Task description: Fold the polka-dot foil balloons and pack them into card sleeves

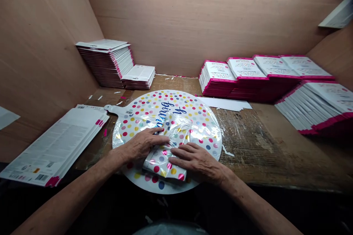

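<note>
A flat round foil balloon [193,117], white with coloured dots and blue lettering, lies on the bench in front of me. On top of it sits a second dotted balloon folded into a small bundle [165,154]. My left hand [143,145] presses flat on the bundle's left side, fingers stretched toward the middle. My right hand [195,159] lies flat on its right lower part, fingers pointing left. Both hands touch the folded bundle.
A stack of white printed cards [55,143] lies at my left. Taller card stacks [110,60] stand at the back left. Rows of pink-edged packs [264,75] fill the back right and right side [322,108]. Plywood walls enclose the bench [261,147].
</note>
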The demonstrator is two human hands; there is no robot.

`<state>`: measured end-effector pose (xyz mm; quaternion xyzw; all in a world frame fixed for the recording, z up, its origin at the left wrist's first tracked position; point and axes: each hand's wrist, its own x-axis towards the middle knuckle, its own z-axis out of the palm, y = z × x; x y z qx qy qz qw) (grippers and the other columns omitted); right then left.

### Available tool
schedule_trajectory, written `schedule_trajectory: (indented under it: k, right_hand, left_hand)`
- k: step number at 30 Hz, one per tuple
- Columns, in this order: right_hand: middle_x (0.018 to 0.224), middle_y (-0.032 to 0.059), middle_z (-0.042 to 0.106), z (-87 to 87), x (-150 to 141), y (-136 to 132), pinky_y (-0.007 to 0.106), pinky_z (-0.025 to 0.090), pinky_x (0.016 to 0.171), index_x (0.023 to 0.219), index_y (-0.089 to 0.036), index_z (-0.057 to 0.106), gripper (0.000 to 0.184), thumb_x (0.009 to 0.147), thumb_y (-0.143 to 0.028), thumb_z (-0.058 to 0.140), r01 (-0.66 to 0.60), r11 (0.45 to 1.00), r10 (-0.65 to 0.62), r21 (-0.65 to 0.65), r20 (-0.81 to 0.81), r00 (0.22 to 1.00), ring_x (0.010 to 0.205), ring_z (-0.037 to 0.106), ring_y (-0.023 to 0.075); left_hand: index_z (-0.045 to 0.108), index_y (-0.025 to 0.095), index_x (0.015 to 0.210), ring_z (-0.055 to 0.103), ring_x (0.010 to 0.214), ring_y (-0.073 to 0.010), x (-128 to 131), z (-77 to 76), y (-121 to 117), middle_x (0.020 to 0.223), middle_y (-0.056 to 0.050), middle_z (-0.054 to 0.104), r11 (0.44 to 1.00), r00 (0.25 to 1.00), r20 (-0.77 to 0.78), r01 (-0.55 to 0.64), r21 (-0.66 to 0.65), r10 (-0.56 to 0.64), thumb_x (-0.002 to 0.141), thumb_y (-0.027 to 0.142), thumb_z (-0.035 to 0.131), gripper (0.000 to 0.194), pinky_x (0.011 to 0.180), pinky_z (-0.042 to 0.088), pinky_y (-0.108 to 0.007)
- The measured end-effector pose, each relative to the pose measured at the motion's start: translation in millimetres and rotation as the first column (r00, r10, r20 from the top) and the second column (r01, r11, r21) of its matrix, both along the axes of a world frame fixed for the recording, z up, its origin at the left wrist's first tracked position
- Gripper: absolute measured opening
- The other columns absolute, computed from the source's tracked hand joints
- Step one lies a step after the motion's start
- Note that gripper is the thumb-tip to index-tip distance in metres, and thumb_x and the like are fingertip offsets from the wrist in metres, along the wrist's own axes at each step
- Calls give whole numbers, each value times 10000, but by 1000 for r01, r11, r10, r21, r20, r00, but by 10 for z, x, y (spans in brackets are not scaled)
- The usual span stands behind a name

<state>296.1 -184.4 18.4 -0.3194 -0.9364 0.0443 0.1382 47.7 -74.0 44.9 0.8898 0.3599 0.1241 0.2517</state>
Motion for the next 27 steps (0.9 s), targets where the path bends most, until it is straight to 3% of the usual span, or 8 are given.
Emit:
schedule_trajectory:
  k: [3,6,9,12,15,20,25,27]
  right_hand:
    - [1128,95,699,-68,69,71,350,497,861,1204,-194,618,336,1004,-251,354,290,930,-352,-226,-312,883,1009,634,214]
    - [797,47,693,-24,-3,331,266,470,615,897,-177,650,362,1005,-396,383,575,670,-738,-470,-335,586,712,628,185]
    - [741,53,673,62,-123,665,257,413,595,798,-169,631,374,970,-465,481,766,493,-865,-412,-139,482,674,609,183]
    - [831,100,708,133,-233,917,276,411,657,833,-167,674,388,966,-485,496,877,408,-889,-254,107,444,777,649,218]
    - [924,138,716,192,-315,1050,295,428,707,914,-163,706,422,987,-486,445,898,402,-862,-176,257,437,873,664,245]
    - [1018,190,683,289,-436,1250,349,445,792,1024,-130,696,364,984,-416,475,895,432,-842,-106,308,443,969,638,279]
    - [1228,202,594,472,-537,1540,365,422,885,1131,-142,653,414,851,-444,691,715,690,-652,-110,334,680,1131,553,311]
    - [1171,151,631,553,-524,1554,324,426,837,1059,-172,671,344,830,-423,720,646,744,-567,-169,352,745,1066,586,275]
  left_hand:
    - [679,251,1179,571,1232,-256,17,-134,5,1242,-62,676,990,989,40,141,-16,-141,691,109,553,524,1039,453,-386]
    - [663,181,1134,658,1054,-259,112,-186,-77,1121,-96,709,976,968,142,-197,-90,208,813,350,568,375,922,518,-379]
    - [596,141,1216,685,876,-238,289,-191,-174,856,-54,728,836,826,148,-520,-173,544,890,452,498,461,850,528,-378]
    - [569,126,1237,650,910,-252,425,-199,-225,835,-58,702,753,748,86,-657,-38,658,892,358,531,418,853,505,-381]
    - [589,135,1181,612,962,-272,449,-220,-220,908,-87,688,708,716,40,-696,120,697,883,325,561,354,830,490,-373]
    - [602,148,1162,611,948,-279,411,-205,-139,849,-73,685,721,712,-117,-685,101,693,894,378,574,354,797,473,-362]
    - [603,172,1153,615,951,-274,377,-190,-114,841,-58,691,754,743,-128,-650,99,657,896,376,570,330,798,465,-352]
    - [599,169,1155,616,955,-279,338,-197,-125,845,-55,697,738,737,-49,-671,70,675,863,415,607,381,818,469,-367]
